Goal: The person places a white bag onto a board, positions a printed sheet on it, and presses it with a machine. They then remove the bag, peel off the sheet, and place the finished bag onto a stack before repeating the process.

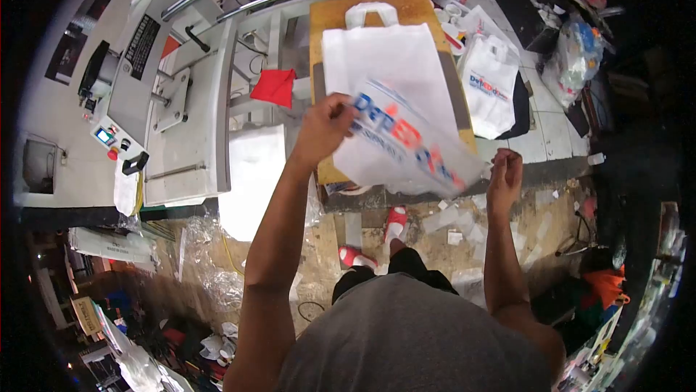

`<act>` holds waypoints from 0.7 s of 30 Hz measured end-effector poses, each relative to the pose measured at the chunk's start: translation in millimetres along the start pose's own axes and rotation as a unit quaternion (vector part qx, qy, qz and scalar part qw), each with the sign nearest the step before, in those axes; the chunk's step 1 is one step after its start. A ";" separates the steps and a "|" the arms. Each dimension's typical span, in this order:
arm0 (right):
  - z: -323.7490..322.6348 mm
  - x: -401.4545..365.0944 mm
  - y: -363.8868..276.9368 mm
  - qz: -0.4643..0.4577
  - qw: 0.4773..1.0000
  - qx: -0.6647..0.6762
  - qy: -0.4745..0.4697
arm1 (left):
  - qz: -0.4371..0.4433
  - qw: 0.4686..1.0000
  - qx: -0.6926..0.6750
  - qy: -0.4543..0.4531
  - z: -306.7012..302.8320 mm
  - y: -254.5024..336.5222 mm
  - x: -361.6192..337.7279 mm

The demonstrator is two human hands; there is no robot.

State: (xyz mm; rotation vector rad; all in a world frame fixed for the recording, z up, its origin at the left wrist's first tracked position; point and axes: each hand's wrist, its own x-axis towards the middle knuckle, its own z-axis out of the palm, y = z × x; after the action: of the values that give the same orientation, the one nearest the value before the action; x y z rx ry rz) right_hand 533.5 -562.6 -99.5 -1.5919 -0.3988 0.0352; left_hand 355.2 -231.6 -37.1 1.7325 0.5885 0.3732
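Largest item: pale machine (190,134), to my left. Next, the wooden board (317,18) ahead of me; on it a white bag (388,55) lies flat, long axis running away from me, handle (372,9) at the far end. A printed bag (491,80) lies right of the board. Smaller: the printed sheet (406,134), blurred, over the near part of the white bag, its long axis slanting from upper left to lower right, so oblique to the bag. My left hand (335,124) is nearer the bag, fingers pinching the sheet's upper-left end. My right hand (506,174) is beside the lower-right end, fingers curled; I cannot tell whether they grip it.
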 end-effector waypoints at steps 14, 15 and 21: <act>120.4 114.3 46.3 -0.267 0.904 -0.292 -0.161 | -0.094 0.949 0.102 0.283 46.2 -77.2 86.0; 124.3 116.0 50.7 -0.262 0.892 -0.315 -0.191 | -0.045 0.934 0.179 0.306 45.7 -80.5 82.8; 129.1 120.2 56.3 -0.240 0.878 -0.346 -0.229 | 0.184 0.858 0.380 0.293 40.2 -97.9 54.3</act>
State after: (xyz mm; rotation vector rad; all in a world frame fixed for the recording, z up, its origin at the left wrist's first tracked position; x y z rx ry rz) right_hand 624.9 -406.0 -136.8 -2.1395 -1.2845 -0.1272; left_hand 403.2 -217.1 -144.9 2.5240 0.9195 1.0787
